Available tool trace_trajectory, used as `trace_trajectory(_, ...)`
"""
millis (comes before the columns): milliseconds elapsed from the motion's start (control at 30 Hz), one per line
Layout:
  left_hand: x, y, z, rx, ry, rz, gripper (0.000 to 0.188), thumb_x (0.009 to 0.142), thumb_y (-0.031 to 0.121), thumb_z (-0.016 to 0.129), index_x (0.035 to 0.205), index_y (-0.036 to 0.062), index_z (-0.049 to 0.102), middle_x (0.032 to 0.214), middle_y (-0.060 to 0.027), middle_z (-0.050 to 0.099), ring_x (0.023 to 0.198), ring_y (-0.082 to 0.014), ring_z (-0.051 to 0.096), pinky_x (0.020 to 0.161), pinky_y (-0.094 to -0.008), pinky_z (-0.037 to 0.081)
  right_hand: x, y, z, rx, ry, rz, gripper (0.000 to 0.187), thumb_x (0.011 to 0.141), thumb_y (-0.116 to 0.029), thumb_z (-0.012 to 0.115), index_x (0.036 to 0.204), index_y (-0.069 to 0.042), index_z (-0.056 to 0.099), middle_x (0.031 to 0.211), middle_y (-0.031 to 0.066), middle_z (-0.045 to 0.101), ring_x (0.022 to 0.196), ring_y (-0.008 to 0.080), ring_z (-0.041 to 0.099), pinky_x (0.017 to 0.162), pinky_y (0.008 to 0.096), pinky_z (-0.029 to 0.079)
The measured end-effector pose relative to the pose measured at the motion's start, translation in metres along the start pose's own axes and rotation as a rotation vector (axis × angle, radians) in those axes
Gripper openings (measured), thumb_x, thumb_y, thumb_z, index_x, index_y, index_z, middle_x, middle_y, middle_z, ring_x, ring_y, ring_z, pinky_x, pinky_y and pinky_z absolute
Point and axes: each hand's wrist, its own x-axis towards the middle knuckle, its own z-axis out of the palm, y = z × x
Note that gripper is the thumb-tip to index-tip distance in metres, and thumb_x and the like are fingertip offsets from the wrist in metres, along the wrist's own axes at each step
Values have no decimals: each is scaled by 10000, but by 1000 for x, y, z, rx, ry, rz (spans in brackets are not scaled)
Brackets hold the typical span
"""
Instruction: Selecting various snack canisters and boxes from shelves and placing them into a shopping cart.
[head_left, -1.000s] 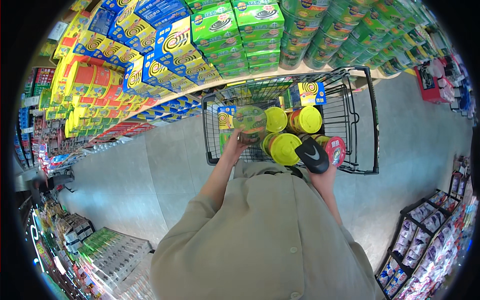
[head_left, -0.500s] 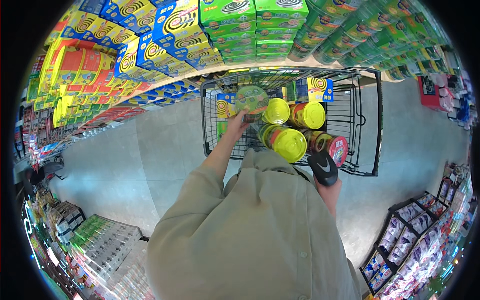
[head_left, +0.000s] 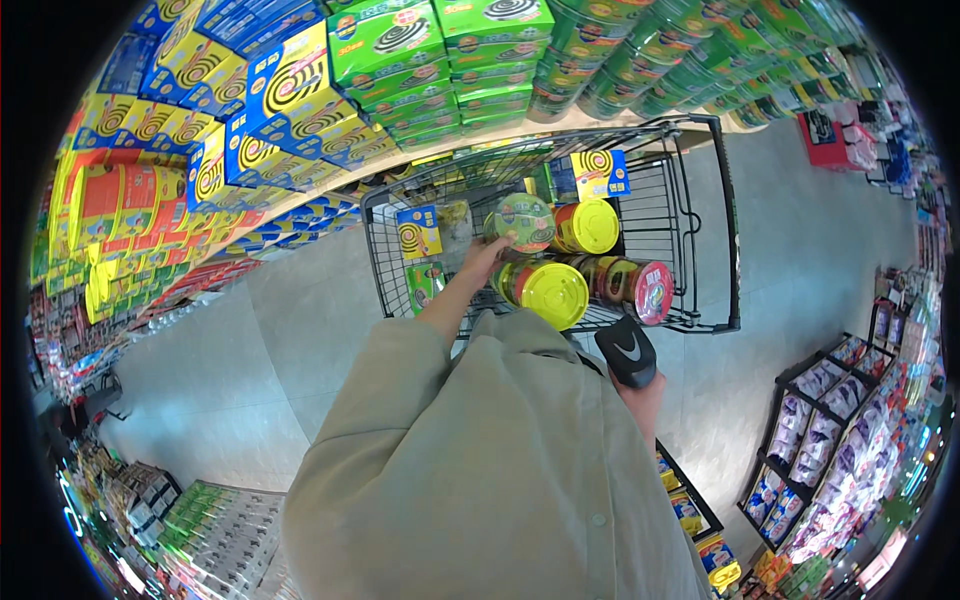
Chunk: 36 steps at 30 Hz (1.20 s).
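The left hand grips a round green-lidded can, holding it above the black wire cart — just beyond the fingers sit a yellow-lidded can and, nearer, another yellow-lidded one. The right hand is clenched around a black handheld scanner beside the cart's near edge. Shelves of boxes rise past the cart.

Black wire shopping cart stands on grey tiled floor, just beside the long shelf. In the cart: yellow-lidded cans, one red-lidded can, yellow-blue boxes upright against the mesh, one green box at the near left. The shelf carries stacked blue-yellow boxes, green boxes, green cans.
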Motion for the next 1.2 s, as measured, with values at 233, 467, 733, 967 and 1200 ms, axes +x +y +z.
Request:
trace_trajectory(233,-4,15,2,50,-182,32,629,814,257,711,1305,4,410,1128,-88,542,1043,-172,559,920,-326,472,-1,0,-1,5,41,34,333,640,-57,733,948,36,650,840,216,687,834,345,691,713,366,528)
trace_trajectory(467,-20,41,40,196,-304,117,789,773,265,763,1352,-79,352,1222,-164,506,1094,-233,573,933,-327,502,6,-9,-4,50,39,-14,328,655,-55,708,965,38,652,861,221,685,856,346,688,738,369,526)
trace_trajectory(733,10,35,102,553,-247,81,629,716,305,778,1189,-22,525,950,-61,647,765,-124,605,680,-253,491,8,-5,-11,47,24,12,375,607,-51,710,964,46,650,863,227,681,876,340,687,763,363,526)
trace_trajectory(967,34,23,130,601,-229,12,641,712,364,782,1188,13,535,1018,-41,641,827,-112,606,711,-239,481,1,21,-19,40,63,27,356,619,-60,718,952,46,654,851,212,688,841,317,698,739,354,530)
trace_trajectory(1200,60,-3,146,554,-157,25,650,717,388,778,1233,78,533,998,-36,644,819,-117,602,692,-254,481,-2,16,-35,111,86,94,299,660,-94,732,915,47,664,834,201,695,821,274,707,725,344,528)
